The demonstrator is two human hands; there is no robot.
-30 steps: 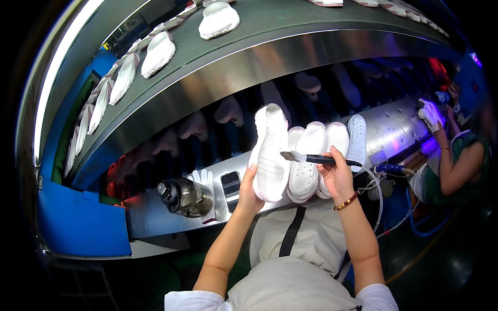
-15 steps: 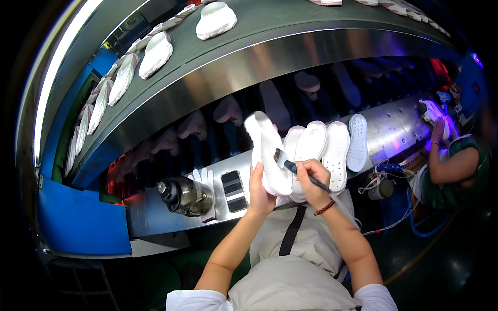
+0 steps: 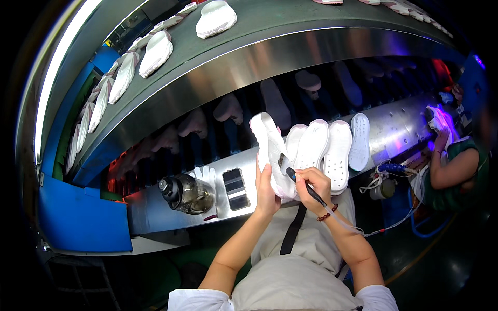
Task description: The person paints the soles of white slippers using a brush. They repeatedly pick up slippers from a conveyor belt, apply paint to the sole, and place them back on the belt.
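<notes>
My left hand [image 3: 266,194] grips a white shoe sole [image 3: 271,142] by its near side, holding it tilted up above the metal ledge. In my right hand [image 3: 315,187] is a brush [image 3: 286,164] with a dark handle and a thin clear tube trailing from it. The bristles meet the inner face of the sole. Just right of it, several more soles lie side by side: white ones [image 3: 313,140], one with small holes [image 3: 338,155], and a bluish-white one [image 3: 359,141].
A dark drink bottle [image 3: 193,194], a white glove [image 3: 209,175] and a black framed panel [image 3: 236,189] sit left on the metal ledge [image 3: 150,215]. Shoes hang beneath the conveyor [image 3: 275,20], which carries white soles [image 3: 216,18]. At right, a co-worker's arm [image 3: 454,168] reaches to a purple-lit shoe.
The brush has shifted slightly right and nearer along the sole. The held sole is turned a little, and the clear tube now swings out to the right of my forearm.
</notes>
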